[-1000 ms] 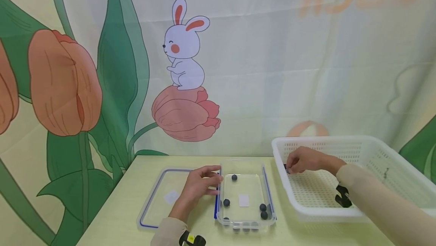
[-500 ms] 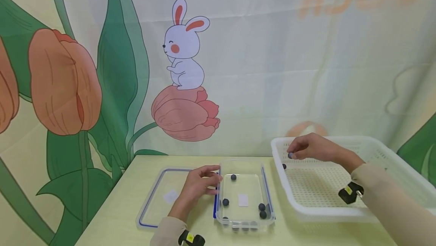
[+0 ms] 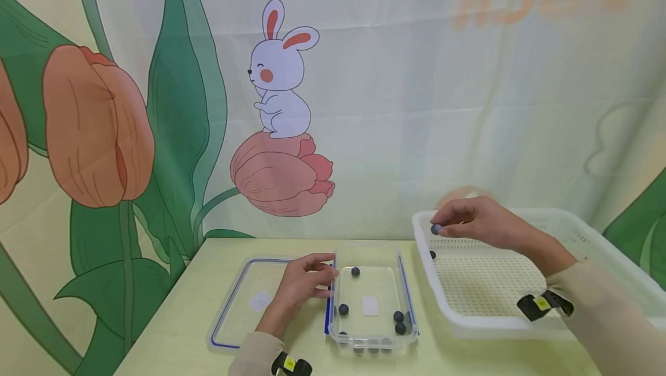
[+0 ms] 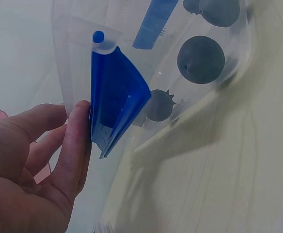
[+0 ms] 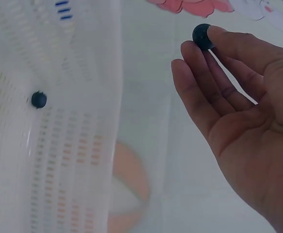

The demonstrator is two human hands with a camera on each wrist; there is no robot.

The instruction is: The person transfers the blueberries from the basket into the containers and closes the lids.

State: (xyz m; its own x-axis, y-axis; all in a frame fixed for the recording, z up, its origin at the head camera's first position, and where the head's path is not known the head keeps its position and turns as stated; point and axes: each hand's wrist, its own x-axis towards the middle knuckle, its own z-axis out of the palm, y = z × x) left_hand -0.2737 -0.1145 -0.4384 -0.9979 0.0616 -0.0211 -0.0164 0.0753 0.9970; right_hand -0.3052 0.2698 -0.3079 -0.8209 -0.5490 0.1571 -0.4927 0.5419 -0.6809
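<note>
My right hand [image 3: 486, 222] pinches a blueberry [image 3: 436, 229] between thumb and fingertips, raised over the left rim of a white perforated basket [image 3: 452, 321]. In the right wrist view this blueberry [image 5: 203, 37] shows dark and round at the thumb tip. Another blueberry [image 5: 39, 99] lies at the foot of the basket wall. My left hand [image 3: 303, 280] has its fingers extended, fingertips against the left side of a clear plastic box [image 3: 385, 342]. Beside them in the left wrist view hangs a blue latch [image 4: 115, 97]. Several blueberries [image 3: 399, 328] are spread over the box's floor.
A clear lid [image 3: 224, 312] with a blue seal lies flat on the pale table [image 3: 171, 318], left of the box and partly under my left forearm. Behind the table hangs a printed cloth [image 3: 374, 133]. A strip of table separates box and basket.
My right hand has lifted a blueberry from the basket's far left corner and moved it up, then slightly left. A second blueberry there came into view. My left hand stays at the box.
</note>
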